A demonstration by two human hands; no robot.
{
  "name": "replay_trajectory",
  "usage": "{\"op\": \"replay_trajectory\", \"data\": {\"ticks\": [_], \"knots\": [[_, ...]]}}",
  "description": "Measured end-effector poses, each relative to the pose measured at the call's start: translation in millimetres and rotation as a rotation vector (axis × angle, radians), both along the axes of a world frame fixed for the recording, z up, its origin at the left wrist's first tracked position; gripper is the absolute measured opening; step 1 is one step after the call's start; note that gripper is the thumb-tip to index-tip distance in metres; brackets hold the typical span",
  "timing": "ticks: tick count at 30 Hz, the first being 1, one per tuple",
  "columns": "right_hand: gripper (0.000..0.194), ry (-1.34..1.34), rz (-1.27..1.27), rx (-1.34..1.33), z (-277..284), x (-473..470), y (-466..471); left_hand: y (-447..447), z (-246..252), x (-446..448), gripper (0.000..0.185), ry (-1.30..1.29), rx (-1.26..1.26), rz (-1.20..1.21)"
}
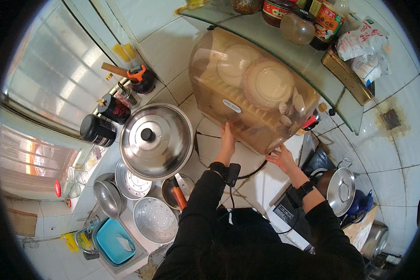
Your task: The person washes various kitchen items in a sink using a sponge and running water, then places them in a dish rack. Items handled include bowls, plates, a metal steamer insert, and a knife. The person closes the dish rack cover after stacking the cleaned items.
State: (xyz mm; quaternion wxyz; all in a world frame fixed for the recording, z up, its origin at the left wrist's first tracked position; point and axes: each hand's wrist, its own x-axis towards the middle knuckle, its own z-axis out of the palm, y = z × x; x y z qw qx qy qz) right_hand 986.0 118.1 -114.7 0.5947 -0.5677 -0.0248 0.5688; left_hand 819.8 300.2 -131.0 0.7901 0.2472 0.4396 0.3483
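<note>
Both my hands are at the front lower edge of a covered plastic dish rack (210,105), whose see-through brownish lid shows stacked bowls (267,84) and spoons inside. My left hand (227,141) touches the front edge near its middle, with the fingers partly hidden under it. At the rack's right front corner is my right hand (283,159), palm up and fingers spread below the corner. Whether either hand bears the rack's weight cannot be told. A large steel pot lid with a black knob (156,141) lies to the left of the rack.
A glass shelf (350,105) with jars and bags overhangs the rack. Steamer trays (155,220), a pan with a wooden handle (178,196) and a sink with a blue basin (113,241) are at the left. A lidded steel pot (340,191) stands at the right. A black cable (253,174) crosses the white counter.
</note>
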Motion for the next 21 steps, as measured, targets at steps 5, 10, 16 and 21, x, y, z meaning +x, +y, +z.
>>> {"op": "replay_trajectory", "data": {"ticks": [5,10,16,21], "knots": [[0.056,0.061,0.006,0.063,-6.9,-14.8,18.0,31.2,-9.2,-5.8,0.074,-0.079,0.107,-0.063],[0.056,-0.024,0.068,0.128,-10.5,-31.9,35.3,56.1,-25.6,-8.3,0.071,-0.123,0.108,-0.093],[0.051,0.101,-0.007,0.193,-12.2,-36.6,51.2,69.0,-40.6,-7.4,0.043,-0.145,0.143,-0.096],[0.052,0.157,-0.095,0.162,-9.3,-21.7,60.3,20.5,-26.7,-2.3,0.053,-0.169,0.112,-0.144]]}}
